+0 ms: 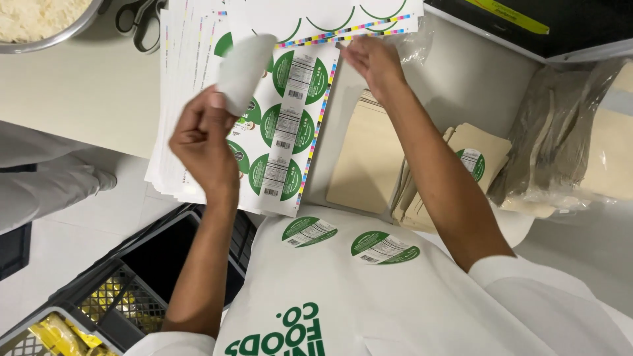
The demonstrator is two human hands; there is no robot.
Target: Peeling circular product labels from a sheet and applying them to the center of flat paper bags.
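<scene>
Left hand (203,135) is raised above the table edge, fingers curled tight around a curled white piece of peeled backing or sticker (244,71) that sticks up from the fist, its blank side showing. Right hand (372,60) reaches further out over the sheet of round green labels (290,125), fingers loosely bent and blurred; whether they pinch anything I cannot tell. That sheet tops a fanned stack of printed sheets (181,79) that overhangs the table (79,92) edge.

2 green round stickers (308,231) (384,246) are stuck on the person's white apron (369,296), just below the arms. Right of the label sheets, under the right forearm, lie flat tan paper bags (366,158), 1 of them already bearing a green label (472,163). Further right sits a clear plastic pack of more bags (567,145). Scissors (138,23) and a metal bowl (62,33) of pale crumbly stuff rest at the far left of the table. A black crate (142,277) stands on the floor below.
</scene>
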